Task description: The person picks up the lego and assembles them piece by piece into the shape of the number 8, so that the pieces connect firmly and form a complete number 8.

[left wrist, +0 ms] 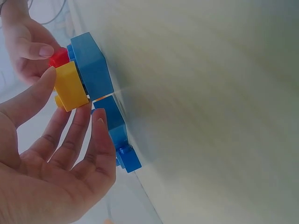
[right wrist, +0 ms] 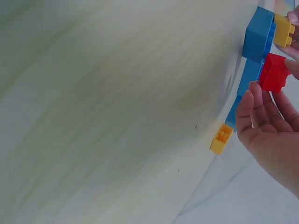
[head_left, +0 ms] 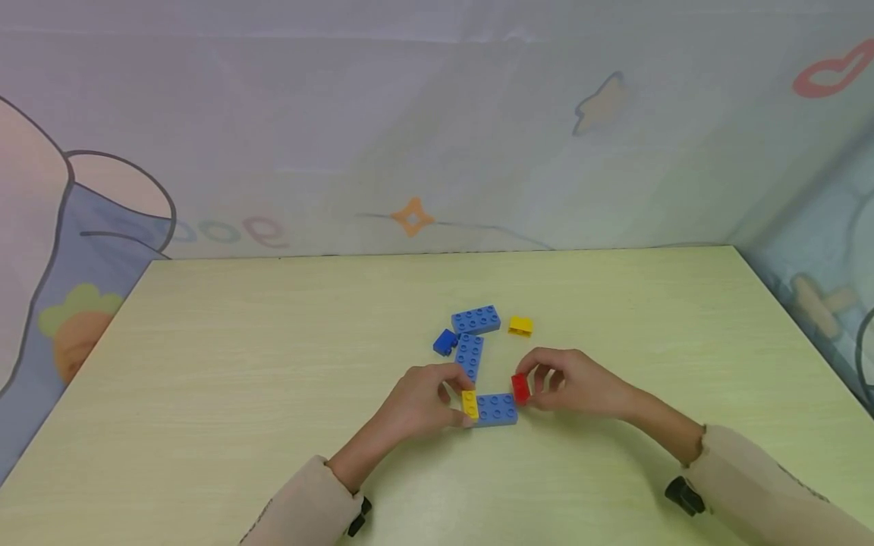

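A light-blue building block point(head_left: 497, 409) with studs lies flat nearest the person. At its left end, my left hand point(head_left: 429, 400) pinches a small yellow block point(head_left: 470, 404) between thumb and fingers. The left wrist view has this yellow block point(left wrist: 71, 86) right against the studded side of the blue block point(left wrist: 92, 63). From the other side, my right hand point(head_left: 576, 383) pinches a small red block point(head_left: 520, 388) at the right end of the same blue block. In the right wrist view the red block point(right wrist: 274, 72) sits between thumb and fingers, close over the blue studs.
Behind the hands, a second light-blue block point(head_left: 469, 355) and a third light-blue block point(head_left: 476, 319) lie on the table point(head_left: 273, 364). Beside them is a small dark-blue block point(head_left: 445, 342) on its side. A loose yellow block point(head_left: 520, 326) lies to the right. A printed cloth point(head_left: 437, 129) hangs behind.
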A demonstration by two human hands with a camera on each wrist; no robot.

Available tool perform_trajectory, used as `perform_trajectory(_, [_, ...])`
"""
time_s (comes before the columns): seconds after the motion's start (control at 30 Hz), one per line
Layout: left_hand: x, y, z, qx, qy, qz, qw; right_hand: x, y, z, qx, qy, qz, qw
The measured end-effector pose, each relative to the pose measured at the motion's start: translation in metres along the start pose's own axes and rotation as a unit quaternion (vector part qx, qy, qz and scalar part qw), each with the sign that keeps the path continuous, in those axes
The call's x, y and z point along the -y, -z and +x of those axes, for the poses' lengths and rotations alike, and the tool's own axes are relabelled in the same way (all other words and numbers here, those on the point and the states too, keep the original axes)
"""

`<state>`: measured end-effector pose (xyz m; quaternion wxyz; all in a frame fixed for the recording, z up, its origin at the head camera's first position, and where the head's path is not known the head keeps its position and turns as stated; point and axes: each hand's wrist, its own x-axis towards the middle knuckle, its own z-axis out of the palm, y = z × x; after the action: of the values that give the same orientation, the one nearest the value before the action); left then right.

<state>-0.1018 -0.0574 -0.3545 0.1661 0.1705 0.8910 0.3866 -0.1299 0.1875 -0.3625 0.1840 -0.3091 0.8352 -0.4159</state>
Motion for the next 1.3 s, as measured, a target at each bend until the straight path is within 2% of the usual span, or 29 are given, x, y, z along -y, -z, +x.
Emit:
perform_trajectory(0.2, [0.000,0.000,0.000,0.001,-0.004,-0.002,1.0000,0.005,-0.004,-0.001,0.016,0.006,0.027,0.9995])
perform_trajectory(0.57, [0.001,0.000,0.000,0.002,-0.002,-0.003,1.0000,0.006,-0.010,-0.002,0.019,0.016,0.031,0.9992])
perform_trajectory(0.83, [0.000,0.000,0.000,0.004,-0.001,-0.008,1.0000,0.008,-0.012,-0.003,0.015,0.014,0.020,0.9996])
perform_trajectory(1.3, [0.000,0.000,0.000,0.004,-0.003,-0.010,0.9999,0.007,-0.014,-0.004,0.007,0.039,-0.010,0.9992])
